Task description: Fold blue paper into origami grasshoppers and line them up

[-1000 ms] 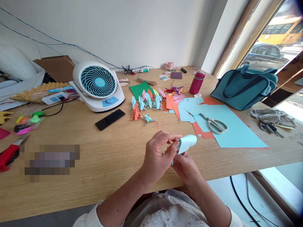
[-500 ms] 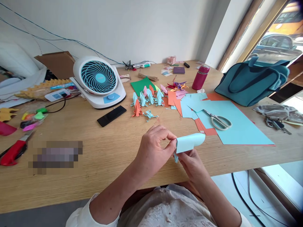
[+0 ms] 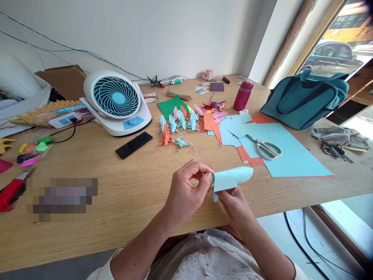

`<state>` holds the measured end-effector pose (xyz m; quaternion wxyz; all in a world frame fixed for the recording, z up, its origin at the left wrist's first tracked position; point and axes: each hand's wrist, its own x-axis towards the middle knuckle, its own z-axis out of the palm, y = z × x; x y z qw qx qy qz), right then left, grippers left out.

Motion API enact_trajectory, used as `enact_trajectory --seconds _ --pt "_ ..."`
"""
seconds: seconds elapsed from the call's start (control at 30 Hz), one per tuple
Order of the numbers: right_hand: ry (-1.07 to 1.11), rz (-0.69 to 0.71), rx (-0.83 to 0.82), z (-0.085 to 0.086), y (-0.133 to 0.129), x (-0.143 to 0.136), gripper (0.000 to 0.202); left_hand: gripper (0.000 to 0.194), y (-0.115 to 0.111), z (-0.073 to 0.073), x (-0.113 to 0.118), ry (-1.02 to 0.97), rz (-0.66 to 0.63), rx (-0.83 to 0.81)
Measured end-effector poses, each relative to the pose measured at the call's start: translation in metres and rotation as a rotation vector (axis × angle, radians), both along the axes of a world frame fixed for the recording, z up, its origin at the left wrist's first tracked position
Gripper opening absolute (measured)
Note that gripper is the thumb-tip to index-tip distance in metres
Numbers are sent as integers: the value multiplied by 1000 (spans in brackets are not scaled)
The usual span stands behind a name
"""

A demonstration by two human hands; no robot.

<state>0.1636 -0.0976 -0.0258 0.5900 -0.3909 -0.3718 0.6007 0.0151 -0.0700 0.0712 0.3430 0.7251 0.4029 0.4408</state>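
Note:
A light blue folded paper piece (image 3: 231, 179) is held above the table's front part, its rounded end pointing right. My left hand (image 3: 188, 190) pinches its left edge between thumb and fingertips. From below, my right hand (image 3: 236, 202) grips the paper, with some fingers hidden under it. Beyond my hands stand several small folded paper figures, blue, pink and orange; an orange one (image 3: 166, 135) and a blue one (image 3: 182, 143) are nearest. White-handled scissors (image 3: 267, 149) lie on a large light blue sheet (image 3: 294, 155) to the right, beside blue and orange paper pieces.
On the wooden table (image 3: 122, 210) are a fan (image 3: 116, 101), a black phone (image 3: 134, 145), red-handled scissors (image 3: 11, 192) at the left edge, a pink bottle (image 3: 243, 95), a teal bag (image 3: 305, 99) and keys (image 3: 336, 151) at the right.
The view has shifted slightly, moving the table items a little left. My left fingertips have moved slightly left along the paper's edge; both hands still hold the paper.

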Motion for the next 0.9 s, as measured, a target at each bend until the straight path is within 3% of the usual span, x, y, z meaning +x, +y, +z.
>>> enact_trajectory --seconds 0.2,0.7,0.9 --pt "19 -52 21 -1 0 -2 17 4 -6 -5 5 51 41 101" --pt "20 -27 2 -14 -2 2 23 7 -15 -8 19 110 143 342" --pt "8 -25 -10 -10 -4 1 23 6 -14 -3 17 66 124 220"
